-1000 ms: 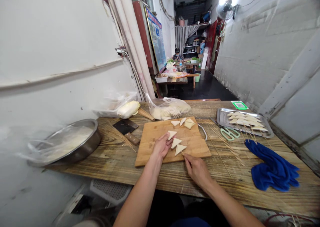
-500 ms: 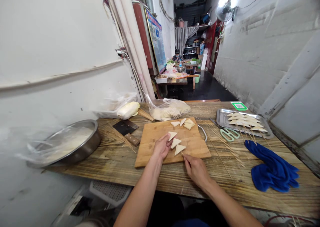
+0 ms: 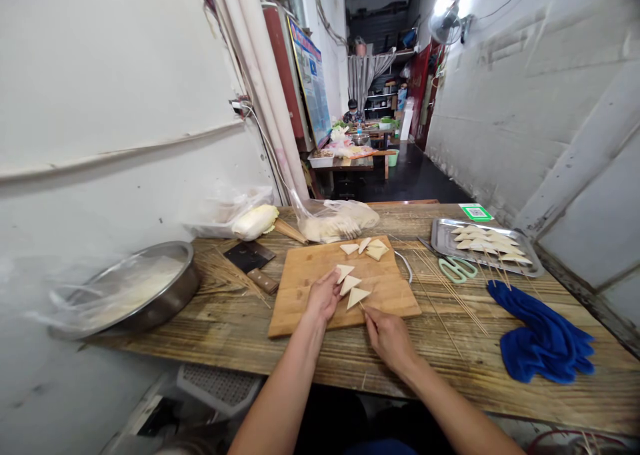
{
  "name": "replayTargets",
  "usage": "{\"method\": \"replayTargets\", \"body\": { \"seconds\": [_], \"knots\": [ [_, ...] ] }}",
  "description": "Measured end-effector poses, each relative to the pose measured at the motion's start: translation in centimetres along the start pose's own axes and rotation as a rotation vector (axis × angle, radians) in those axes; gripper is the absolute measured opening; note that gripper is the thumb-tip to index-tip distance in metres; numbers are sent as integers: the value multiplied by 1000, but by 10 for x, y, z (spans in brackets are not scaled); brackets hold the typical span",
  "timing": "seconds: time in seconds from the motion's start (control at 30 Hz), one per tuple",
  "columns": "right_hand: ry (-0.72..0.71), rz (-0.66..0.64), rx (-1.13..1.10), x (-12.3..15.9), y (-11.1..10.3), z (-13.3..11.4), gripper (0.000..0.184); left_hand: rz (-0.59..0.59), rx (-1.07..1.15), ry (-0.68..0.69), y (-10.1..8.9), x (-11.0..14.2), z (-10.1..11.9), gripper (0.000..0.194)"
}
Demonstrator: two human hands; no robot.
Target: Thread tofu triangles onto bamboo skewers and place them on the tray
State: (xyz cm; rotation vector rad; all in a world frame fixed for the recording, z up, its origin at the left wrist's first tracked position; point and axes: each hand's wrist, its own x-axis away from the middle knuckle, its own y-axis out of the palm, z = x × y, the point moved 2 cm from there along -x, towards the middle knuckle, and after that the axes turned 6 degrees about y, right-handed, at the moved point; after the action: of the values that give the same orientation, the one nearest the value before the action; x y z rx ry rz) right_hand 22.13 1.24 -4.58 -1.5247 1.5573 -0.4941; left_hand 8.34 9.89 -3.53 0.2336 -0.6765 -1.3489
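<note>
Over the cutting board [image 3: 295, 288], my left hand [image 3: 324, 295] is closed on a pale triangular piece [image 3: 344, 273] that looks like tofu or dough. Two more pale triangles [image 3: 358, 297] sit in line below it on a bamboo skewer [image 3: 363, 306]. My right hand [image 3: 387, 335] pinches the skewer's near end, at the board's front edge. Several loose triangular pieces [image 3: 376, 249] lie at the board's back right. How far the skewer reaches into the top piece is hidden.
Right of the board are loose skewers [image 3: 450, 287], green-handled scissors [image 3: 457, 270], a metal tray [image 3: 437, 238] of skewered triangles and a blue cloth [image 3: 547, 335]. To the left lie a cleaver [image 3: 250, 256] and a metal basin [image 3: 187, 268]. A plastic bag [image 3: 340, 220] sits behind.
Almost nothing differs. The whole view has shifted very slightly, and both hands keep their hold on the triangular piece and the skewer.
</note>
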Motion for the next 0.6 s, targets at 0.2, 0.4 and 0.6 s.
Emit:
{"method": "replayTargets", "body": {
  "seconds": [0.2,0.4,0.6],
  "knots": [
    [18,72,-11,-3,-2,3,29,-102,83,-17,4,2,3,19],
    [-13,93,-38,2,1,3,29,-73,164,-30,6,-2,-1,21],
    [27,128,-29,2,1,3,29,-111,129,-119,14,10,-10,15]
  ]
}}
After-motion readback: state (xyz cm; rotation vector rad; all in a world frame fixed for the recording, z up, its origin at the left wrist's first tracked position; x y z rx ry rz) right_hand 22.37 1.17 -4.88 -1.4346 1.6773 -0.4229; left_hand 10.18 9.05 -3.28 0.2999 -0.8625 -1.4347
